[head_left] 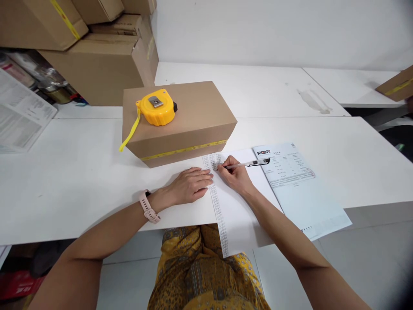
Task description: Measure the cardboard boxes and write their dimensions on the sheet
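Note:
My right hand (236, 175) is closed around a pen (254, 163), its tip at the written columns near the top of a white sheet of paper (240, 219). Handwriting fills the left margin of that sheet, and its lower end hangs past the table edge. Lying flat with fingers stretched out, my left hand (191, 186) touches the paper's left edge. Just beyond my hands stands a closed cardboard box (206, 107) with a yellow strip along its front. A yellow tape measure (158, 108) rests on top of the box.
Right of the paper lies a pale blue printed document (300, 185) overhanging the edge of the white table (80, 172). Stacked cardboard boxes (97, 64) stand at the back left, near a printed panel (22, 112). Another box (396, 86) sits at the far right.

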`<state>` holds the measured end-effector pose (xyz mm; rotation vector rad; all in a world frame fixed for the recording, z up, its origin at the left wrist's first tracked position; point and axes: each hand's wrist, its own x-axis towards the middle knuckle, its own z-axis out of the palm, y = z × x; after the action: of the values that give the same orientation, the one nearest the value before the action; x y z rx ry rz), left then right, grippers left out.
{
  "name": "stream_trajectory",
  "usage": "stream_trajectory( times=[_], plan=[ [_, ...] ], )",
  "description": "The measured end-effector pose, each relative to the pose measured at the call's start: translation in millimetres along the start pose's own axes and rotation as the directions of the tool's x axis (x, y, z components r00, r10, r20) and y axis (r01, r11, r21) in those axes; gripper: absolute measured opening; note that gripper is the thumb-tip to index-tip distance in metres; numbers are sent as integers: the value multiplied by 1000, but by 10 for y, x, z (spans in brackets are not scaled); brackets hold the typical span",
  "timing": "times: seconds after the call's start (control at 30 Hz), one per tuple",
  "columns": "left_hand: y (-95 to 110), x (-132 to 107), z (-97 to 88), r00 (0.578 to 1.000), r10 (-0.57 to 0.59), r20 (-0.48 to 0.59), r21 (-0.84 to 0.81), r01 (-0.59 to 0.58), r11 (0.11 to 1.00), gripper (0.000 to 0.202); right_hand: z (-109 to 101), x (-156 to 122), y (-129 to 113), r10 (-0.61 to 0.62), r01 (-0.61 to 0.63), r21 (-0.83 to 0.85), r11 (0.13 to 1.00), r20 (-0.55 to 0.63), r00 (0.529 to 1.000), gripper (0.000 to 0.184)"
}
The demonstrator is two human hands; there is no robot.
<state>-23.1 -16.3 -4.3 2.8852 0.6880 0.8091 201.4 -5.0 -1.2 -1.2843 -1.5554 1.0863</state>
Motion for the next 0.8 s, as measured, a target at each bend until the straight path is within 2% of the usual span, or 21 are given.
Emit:
stream_trajectory(
  times=[0.8],
  plan=[
    [0, 2, 12, 999, -25, 34, -25, 26, 999, 27, -7, -1, -42, -16, 16, 7, 1000, 43, 999, 33]
  ],
)
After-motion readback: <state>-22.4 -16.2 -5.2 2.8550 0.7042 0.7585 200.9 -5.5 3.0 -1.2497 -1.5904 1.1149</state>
